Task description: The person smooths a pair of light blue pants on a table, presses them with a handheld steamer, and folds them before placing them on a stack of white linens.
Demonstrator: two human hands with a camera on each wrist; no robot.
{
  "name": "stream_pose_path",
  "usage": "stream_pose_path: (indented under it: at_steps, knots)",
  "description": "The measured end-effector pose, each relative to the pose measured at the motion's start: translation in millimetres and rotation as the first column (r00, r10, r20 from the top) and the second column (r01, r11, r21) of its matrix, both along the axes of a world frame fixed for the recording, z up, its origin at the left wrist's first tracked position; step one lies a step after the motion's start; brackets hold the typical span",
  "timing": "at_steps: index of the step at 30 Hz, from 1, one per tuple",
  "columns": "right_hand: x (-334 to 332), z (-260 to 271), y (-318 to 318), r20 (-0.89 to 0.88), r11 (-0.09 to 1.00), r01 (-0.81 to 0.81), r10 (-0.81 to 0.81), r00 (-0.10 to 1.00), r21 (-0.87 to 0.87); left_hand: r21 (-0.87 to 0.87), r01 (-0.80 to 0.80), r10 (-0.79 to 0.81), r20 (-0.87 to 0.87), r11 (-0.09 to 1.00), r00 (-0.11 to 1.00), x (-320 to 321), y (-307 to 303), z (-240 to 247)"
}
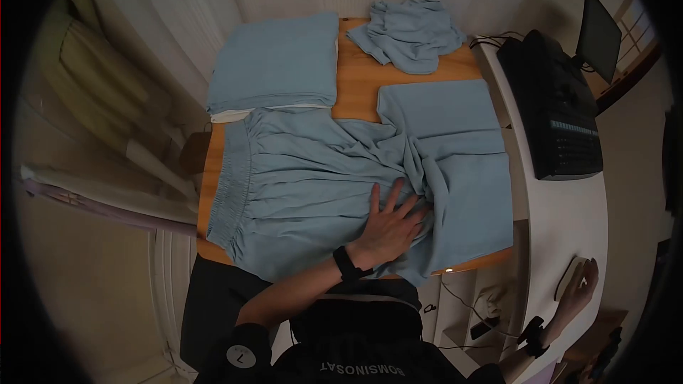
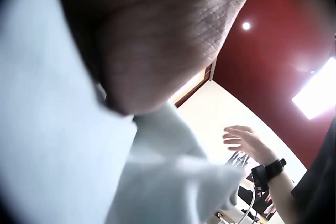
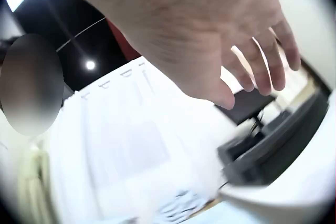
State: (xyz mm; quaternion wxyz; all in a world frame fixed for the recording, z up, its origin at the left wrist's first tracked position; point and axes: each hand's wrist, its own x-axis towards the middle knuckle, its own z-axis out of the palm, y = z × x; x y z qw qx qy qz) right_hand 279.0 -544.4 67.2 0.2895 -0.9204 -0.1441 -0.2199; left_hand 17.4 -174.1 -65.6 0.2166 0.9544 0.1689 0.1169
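Note:
Light blue trousers (image 1: 306, 171) with a gathered elastic waistband (image 1: 233, 185) lie spread on a wooden table, waistband to the left. Their leg part (image 1: 469, 171) lies flat to the right, with bunched folds in between. My left hand (image 1: 391, 231) rests palm down on the cloth near these folds, fingers spread; its wrist view shows it blurred close to the blue fabric (image 2: 173, 182). Off to the right, my right hand (image 1: 582, 286) hovers by a small pale-rimmed object (image 1: 567, 281) on the white desk. Its fingers (image 3: 257, 66) are loosely extended and hold nothing.
A folded light blue stack (image 1: 277, 64) sits at the table's back left, and a crumpled blue cloth (image 1: 413, 32) at the back right. The white desk (image 1: 562, 220) carries a black machine with keys (image 1: 555, 114) and a monitor (image 1: 599, 35). A garment (image 1: 92, 78) hangs at left.

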Motion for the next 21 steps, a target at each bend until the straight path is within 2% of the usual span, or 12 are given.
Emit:
stream_pose_path:
  at_steps: [2, 4, 6, 9, 10, 11, 12, 14, 16, 18, 20, 21]
  knots:
    - [-30, 4, 105, -0.368, 0.92, -0.383, 0.384, 0.847, 0.077, 0.0, 0.006, -0.006, -0.011, 1.0, 1.0, -8, 5, 15]
    - [-48, -2, 185, -0.385, 0.568, -0.793, 0.697, 0.606, -0.22, -0.246, -0.004, -0.015, -0.072, 0.969, 0.997, -40, 24, 40]
    - [-29, -36, 249, -0.374, 0.486, -0.846, 0.759, 0.533, -0.219, -0.116, -0.133, 0.116, -0.143, 0.984, 0.983, -76, 56, 60]
    - [3, -84, 324, -0.335, 0.416, -0.876, 0.811, 0.479, -0.246, 0.066, -0.511, 0.512, -0.226, 0.857, 0.829, -138, 89, 52]
    - [13, -103, 339, -0.313, 0.387, -0.816, 0.783, 0.537, -0.43, 0.129, -0.614, 0.62, -0.315, 0.779, 0.719, -159, 95, 44]
    - [20, -111, 349, -0.276, 0.348, -0.723, 0.757, 0.592, -0.597, 0.14, -0.619, 0.628, -0.312, 0.773, 0.713, -182, 99, 35]
    - [23, -115, 350, -0.274, 0.347, -0.73, 0.764, 0.584, -0.588, 0.178, -0.647, 0.663, -0.342, 0.742, 0.666, -204, 97, 24]
    - [30, -126, 338, -0.248, 0.47, -0.563, 0.575, 0.78, -0.68, 0.196, -0.681, 0.694, -0.384, 0.705, 0.609, -233, 86, 14]
    - [57, -145, 325, -0.204, 0.52, -0.505, 0.529, 0.824, -0.689, 0.189, -0.761, 0.759, -0.387, 0.621, 0.524, -248, 79, 11]
    - [88, -148, 305, -0.237, 0.201, -0.383, 0.512, 0.826, -0.901, 0.176, -0.762, 0.759, -0.371, 0.623, 0.535, -262, 84, 5]
    - [122, -169, 291, -0.4, 0.494, -0.512, 0.321, 0.859, -0.703, 0.182, -0.758, 0.763, -0.345, 0.626, 0.547, -267, 92, 6]
    - [119, -163, 282, -0.335, 0.57, -0.536, 0.425, 0.841, -0.623, 0.182, -0.763, 0.766, -0.346, 0.621, 0.541, -266, 96, 10]
